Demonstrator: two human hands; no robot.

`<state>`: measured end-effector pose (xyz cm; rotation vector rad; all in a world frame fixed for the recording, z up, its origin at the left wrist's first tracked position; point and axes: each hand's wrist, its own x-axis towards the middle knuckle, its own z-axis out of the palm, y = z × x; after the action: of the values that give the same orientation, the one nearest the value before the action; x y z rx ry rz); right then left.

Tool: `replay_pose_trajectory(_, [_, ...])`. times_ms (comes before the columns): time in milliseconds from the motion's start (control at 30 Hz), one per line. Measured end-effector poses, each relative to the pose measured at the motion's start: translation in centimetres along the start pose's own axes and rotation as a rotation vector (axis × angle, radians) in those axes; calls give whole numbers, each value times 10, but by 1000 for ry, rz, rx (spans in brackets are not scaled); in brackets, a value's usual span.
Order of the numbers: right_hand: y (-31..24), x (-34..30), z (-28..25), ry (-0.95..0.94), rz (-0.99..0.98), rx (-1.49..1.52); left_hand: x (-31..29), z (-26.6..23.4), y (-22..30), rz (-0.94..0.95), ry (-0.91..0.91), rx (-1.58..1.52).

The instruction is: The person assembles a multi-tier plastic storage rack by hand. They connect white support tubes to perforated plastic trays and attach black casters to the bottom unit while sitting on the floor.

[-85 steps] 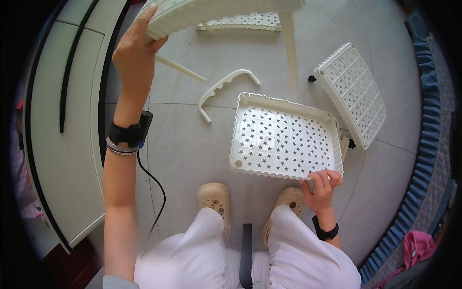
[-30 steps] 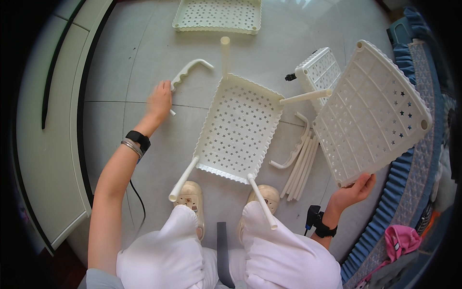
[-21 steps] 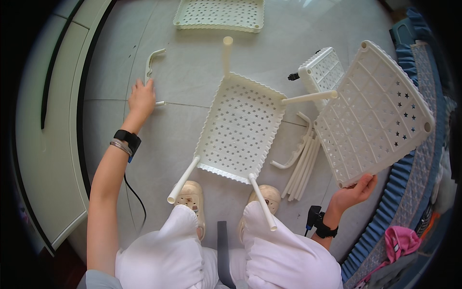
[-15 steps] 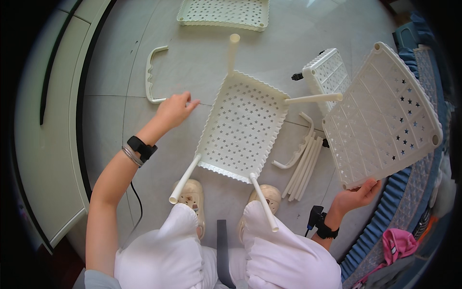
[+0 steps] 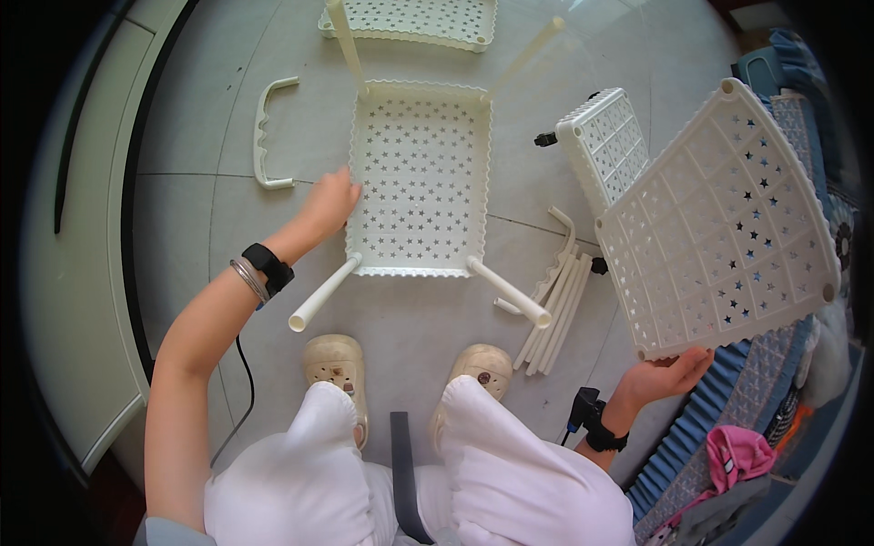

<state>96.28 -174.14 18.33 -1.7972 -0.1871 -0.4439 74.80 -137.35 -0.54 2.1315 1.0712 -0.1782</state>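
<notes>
On the floor before me stands a white plastic shelf tray [image 5: 419, 173] with star-shaped holes and a scalloped rim, a white tube rising from each corner. My left hand [image 5: 330, 205] is at its left rim, slightly blurred; the fingers look bent, but whether they grip the rim is unclear. At the right, my right hand [image 5: 666, 373] is closed on the lower edge of a second, larger-looking tray [image 5: 719, 227]. That tray is tilted up, its ribbed underside showing and corner sockets visible.
A curved white rail [image 5: 262, 136] lies left of the standing tray. Several loose white tubes [image 5: 557, 318] and another rail [image 5: 560, 259] lie to its right. A small tray with black casters [image 5: 605, 146] stands behind them; another tray [image 5: 410, 23] is at the far side. A cabinet [image 5: 82, 227] borders the left.
The standing tray has turned to sit squarely before me and moved farther away and left. My left hand has come up to its rim. My right hand still holds the tilted tray.
</notes>
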Motion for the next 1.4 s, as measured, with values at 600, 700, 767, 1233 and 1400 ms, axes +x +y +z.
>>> replay_pose_trajectory(600, [8, 1, 14, -187, -493, -185, -17, -68, 76, 269, 249, 69])
replay_pose_trajectory(700, [-26, 11, 30, -126, -30, 137, -24, -85, 91, 320, 243, -91])
replay_pose_trajectory(767, [-49, 19, 54, -118, 20, 271, -32, -96, 97, 322, 211, -195])
replay_pose_trajectory(1233, [-92, -24, 134, -844, 929, 550, -98, -151, 129, 398, -4, -992])
replay_pose_trajectory(1400, [-108, -22, 124, -851, 956, 513, -115, -168, 139, 272, -45, -959])
